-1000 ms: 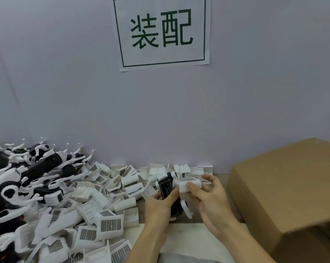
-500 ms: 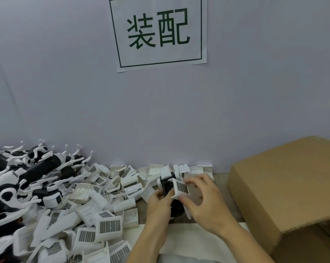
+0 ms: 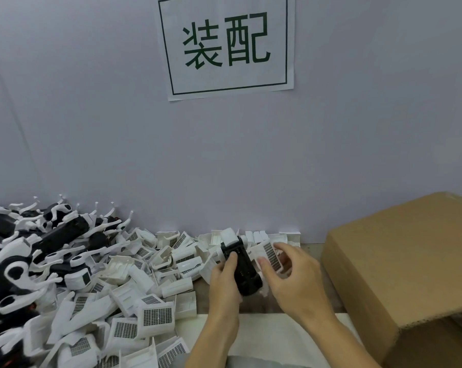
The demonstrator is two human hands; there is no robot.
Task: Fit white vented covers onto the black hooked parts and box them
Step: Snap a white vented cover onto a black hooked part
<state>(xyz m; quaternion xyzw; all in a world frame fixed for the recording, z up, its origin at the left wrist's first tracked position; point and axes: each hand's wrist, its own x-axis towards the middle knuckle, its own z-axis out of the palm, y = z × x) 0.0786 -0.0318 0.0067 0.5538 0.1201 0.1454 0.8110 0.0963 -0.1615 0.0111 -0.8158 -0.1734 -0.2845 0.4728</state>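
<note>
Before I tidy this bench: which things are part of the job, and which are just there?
In the job:
- black hooked part, held by the left hand
- white vented cover, held by the right hand
- spare covers
- pile of hooked parts
- cardboard box

Just there:
- wall sign
- white sheet

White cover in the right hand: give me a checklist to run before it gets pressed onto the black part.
1. Left hand grips the black hooked part firmly: ok.
2. Right hand pinches the white vented cover: ok.
3. Cover seated on the part: not ok, it sits beside it, apart.
4. Cover's vent grid faces outward, toward the camera: ok.
5. Cover's clips lined up with the part's slot: cannot tell, fingers hide the edges.
6. Cardboard box at the right within reach for boxing: ok, though its opening is not in view.
</note>
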